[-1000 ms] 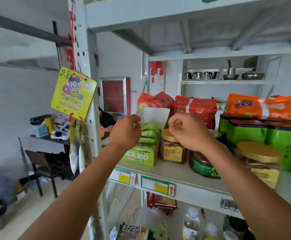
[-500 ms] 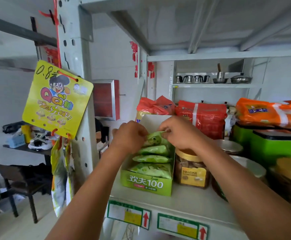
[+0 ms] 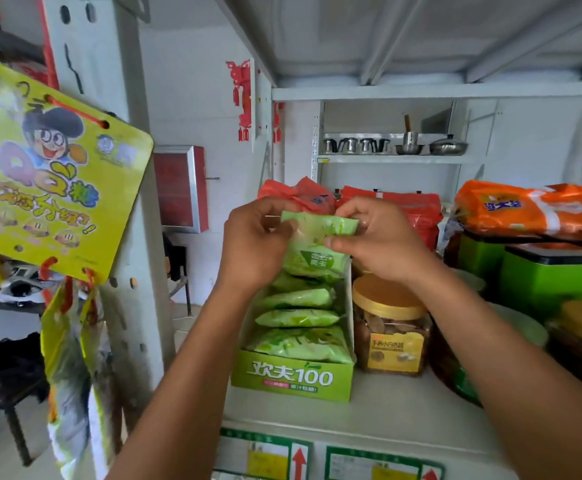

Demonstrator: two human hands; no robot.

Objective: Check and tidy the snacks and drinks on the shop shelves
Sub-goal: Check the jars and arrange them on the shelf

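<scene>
**Holding one green packet up over its box on the shelf**

Pinching a pale-green plastic snack packet (image 3: 314,251) between both hands right now, raised above the open green cardboard display box (image 3: 293,375). Gripping its left side with the left hand (image 3: 255,244), fingers curled round the edge. Pinching the top right corner with the right hand (image 3: 379,244), thumb lying across the front. Holding it roughly upright, printed face toward the camera, lower end right over the back of the stack. Not managing to tell whether it's touching the one below, tbh.

Looking at more matching green packets (image 3: 300,318) lying stacked in that box, which is standing near the front left of the white metal shelf (image 3: 386,403). Spotting a clear plastic jar with a gold lid (image 3: 390,327) standing just beside the box on its right.

Seeing red plastic bags (image 3: 417,209) lying at the back behind the hands, plus an orange plastic bag (image 3: 532,209) resting on top of bright green tins with dark lids (image 3: 542,282) further right.

Noticing a yellow cartoon card (image 3: 54,171) hanging by red string off the grey perforated upright post (image 3: 109,57) on the left, with yellow bags (image 3: 64,341) dangling under it. Catching green-bordered price labels with red arrows (image 3: 265,455) stuck along the shelf's front edge.
</scene>
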